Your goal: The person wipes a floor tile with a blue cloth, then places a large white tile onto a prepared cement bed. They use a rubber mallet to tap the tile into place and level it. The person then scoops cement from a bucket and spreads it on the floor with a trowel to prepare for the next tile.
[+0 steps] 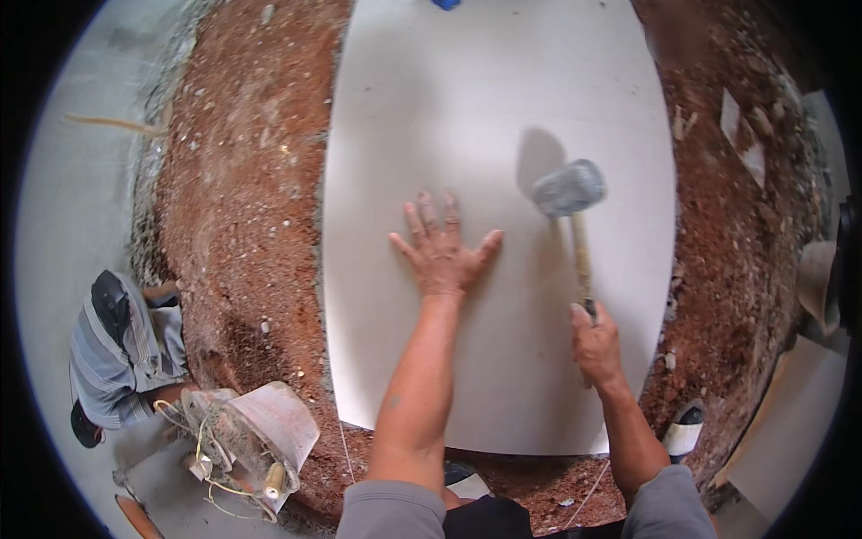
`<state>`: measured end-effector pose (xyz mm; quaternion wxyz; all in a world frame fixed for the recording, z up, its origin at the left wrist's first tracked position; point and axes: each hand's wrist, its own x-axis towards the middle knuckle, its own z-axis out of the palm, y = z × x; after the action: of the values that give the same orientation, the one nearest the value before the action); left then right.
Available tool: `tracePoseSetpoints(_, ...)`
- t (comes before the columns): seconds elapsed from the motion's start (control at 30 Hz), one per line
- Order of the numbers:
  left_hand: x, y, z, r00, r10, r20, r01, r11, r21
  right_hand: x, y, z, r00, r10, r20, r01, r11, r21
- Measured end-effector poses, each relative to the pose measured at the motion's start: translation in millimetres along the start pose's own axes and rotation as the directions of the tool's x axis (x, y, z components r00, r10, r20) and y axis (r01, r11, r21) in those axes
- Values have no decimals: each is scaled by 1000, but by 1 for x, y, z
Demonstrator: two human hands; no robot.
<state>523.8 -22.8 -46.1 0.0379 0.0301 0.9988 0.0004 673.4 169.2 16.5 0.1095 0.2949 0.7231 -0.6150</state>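
Note:
A large pale tile (503,359) lies flat on reddish soil, its near edge close to me. My left hand (442,256) rests on the tile, palm down with fingers spread. In my right hand (595,346) is a rubber mallet (570,187), gripped by its wooden handle. The mallet's grey head is a little blurred and hangs over the tile, with its shadow on the surface to the upper left. A small blue object (445,4) shows at the tile's far edge, mostly cut off.
Loose red soil (247,180) with pebbles flanks the tile. At lower left, a person (126,346) bends near a mortar-crusted bucket (269,427) with string and tools. Thin strings run by the tile's near corners. Another pale slab (786,427) leans at lower right.

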Motion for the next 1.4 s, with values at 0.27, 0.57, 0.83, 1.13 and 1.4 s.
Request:
tracePoseSetpoints(0.27, 0, 1, -4, 999, -2, 49, 6, 997, -80, 1, -13, 36, 996, 86, -13, -78, 948, 309)
tracePoseSetpoints(0.57, -4, -2, -3, 997, 26, -78, -35, 993, -116, 3, -1, 44, 959, -194, -206, 140, 958, -249)
tracePoseSetpoints(0.83, 79, -22, -3, 982, 129, -140, -139, 988, -68, 14, 7, 45, 959, -142, -246, 26, 907, -421)
tracePoseSetpoints(1.13, 203, -142, -38, 713, -650, 262, 694, 708, -130, 16, 10, 48, 954, -117, -276, -58, 832, -551)
tracePoseSetpoints(1.4, 122, -54, -7, 942, 184, -280, -214, 974, -78, 16, 1, 53, 954, -106, -282, -77, 818, -569)
